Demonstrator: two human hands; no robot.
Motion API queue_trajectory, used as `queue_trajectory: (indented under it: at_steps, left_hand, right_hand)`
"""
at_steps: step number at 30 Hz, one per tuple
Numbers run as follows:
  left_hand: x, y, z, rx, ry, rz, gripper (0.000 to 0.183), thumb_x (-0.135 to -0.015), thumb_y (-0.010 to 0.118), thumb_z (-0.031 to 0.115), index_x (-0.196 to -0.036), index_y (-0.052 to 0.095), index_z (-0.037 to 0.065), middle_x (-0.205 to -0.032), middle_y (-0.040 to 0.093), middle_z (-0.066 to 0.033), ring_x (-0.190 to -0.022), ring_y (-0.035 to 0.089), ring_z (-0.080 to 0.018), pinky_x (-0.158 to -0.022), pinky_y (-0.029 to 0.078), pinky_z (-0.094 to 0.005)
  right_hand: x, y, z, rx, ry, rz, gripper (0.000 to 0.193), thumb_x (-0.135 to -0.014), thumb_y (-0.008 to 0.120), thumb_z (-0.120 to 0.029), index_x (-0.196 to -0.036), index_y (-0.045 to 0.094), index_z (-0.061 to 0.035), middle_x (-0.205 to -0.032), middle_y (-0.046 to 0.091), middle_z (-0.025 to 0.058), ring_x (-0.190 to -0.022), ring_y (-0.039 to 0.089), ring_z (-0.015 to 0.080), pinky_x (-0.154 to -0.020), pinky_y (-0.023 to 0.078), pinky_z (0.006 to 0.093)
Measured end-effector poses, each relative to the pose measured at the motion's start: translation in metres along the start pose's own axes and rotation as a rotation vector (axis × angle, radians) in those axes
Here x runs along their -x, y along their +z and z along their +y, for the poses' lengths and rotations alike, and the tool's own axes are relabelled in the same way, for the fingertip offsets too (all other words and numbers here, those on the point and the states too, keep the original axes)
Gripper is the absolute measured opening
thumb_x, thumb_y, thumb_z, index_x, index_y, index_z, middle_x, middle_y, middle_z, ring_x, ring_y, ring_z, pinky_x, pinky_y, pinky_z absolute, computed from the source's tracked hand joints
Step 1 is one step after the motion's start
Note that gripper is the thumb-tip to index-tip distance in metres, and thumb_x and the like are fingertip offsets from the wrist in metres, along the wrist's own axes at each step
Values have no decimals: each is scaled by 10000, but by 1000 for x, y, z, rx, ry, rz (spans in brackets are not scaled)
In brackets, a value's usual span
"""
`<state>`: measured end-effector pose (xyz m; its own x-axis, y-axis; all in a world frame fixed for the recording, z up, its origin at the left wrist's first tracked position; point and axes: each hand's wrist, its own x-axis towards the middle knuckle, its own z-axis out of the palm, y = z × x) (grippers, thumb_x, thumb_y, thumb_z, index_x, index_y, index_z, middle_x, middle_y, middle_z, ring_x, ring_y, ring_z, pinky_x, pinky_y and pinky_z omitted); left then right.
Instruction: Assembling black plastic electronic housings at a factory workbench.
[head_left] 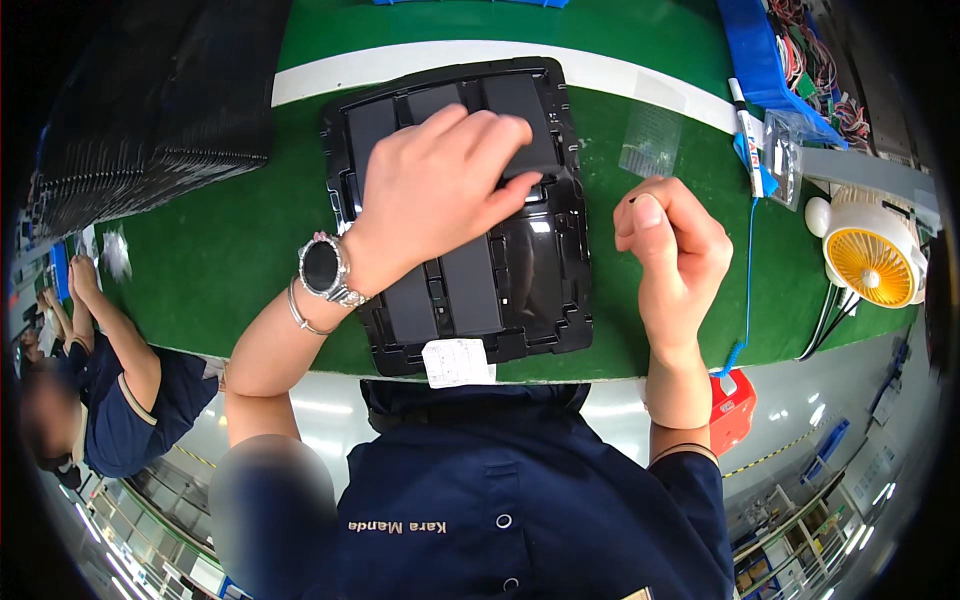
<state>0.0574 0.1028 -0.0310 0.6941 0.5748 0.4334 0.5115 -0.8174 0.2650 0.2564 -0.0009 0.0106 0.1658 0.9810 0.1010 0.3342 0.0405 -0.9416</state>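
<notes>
A black plastic tray [583, 300] lies in front of me, with flat dark grey rectangular pieces [468, 285] in its slots. Over its upper half, my left hand [440, 175] is closed, thumb and fingers curled about the edge of one dark grey rectangular piece [543, 155]. The hand hides part of that piece. To the right of the tray, my right hand [675, 240] is raised with thumb and index finger pinched together. Something tiny and dark seems to show at the fingertips; I cannot make it out. A clear sheet with small marks [652, 142] lies just beyond this hand.
Stacked black trays [150, 130] stand at the left. A white paper slip [457, 362] rests on the tray's near edge. At the right are a marker pen [746, 140], a blue bin of wires [775, 75] and a small fan [870, 262]. Another person [120, 400] works at far left.
</notes>
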Motion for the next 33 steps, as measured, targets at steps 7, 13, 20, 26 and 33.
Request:
queue_trajectory:
  at_steps: [7, 13, 20, 26, 33]
  left_hand:
    - [-4, -8, 16, 1572, -908, -52, 603, -1032, 451, 187, -1557, 165, 104, -1171, 677, -175, -952, 715, -235, -733, 553, -289]
    - [11, -37, 27, 1466, -802, -256, 606, -980, 511, 12, -1498, 200, -31, -1186, 673, -171, -983, 709, -211, -802, 555, -274]
    - [35, -43, 31, 1646, -852, -330, 289, -982, 586, 82, -1241, 561, -46, -1082, 710, -142, -974, 696, -172, -832, 561, -288]
    - [43, -36, 31, 1583, -769, -272, 243, -972, 583, 84, -1173, 583, -52, -893, 673, -98, -829, 656, -154, -765, 549, -294]
    - [42, -44, 38, 1446, -795, -320, 140, -964, 576, 36, -1080, 595, -40, -869, 672, -78, -807, 649, -126, -750, 541, -281]
  right_hand:
    - [0, 3, -1, 29, 11, -47, 235, -965, 540, -88, -758, 556, 21, -699, 570, 53, -613, 486, 94, -561, 374, 237]
    - [1, 11, 5, 39, -40, -65, 113, -900, 640, -41, -808, 642, 24, -657, 546, 49, -535, 467, 106, -493, 344, 274]
    - [1, 16, -2, 34, 44, -245, 133, -907, 614, -48, -806, 648, 31, -713, 585, 48, -579, 490, 83, -503, 338, 243]
    - [3, 24, 2, -35, 119, -319, 103, -883, 622, -39, -813, 654, 30, -697, 582, 54, -573, 490, 101, -509, 360, 260]
    - [5, 28, 2, -99, 164, -354, 100, -878, 643, -51, -817, 654, 28, -677, 582, 68, -573, 503, 131, -522, 389, 285]
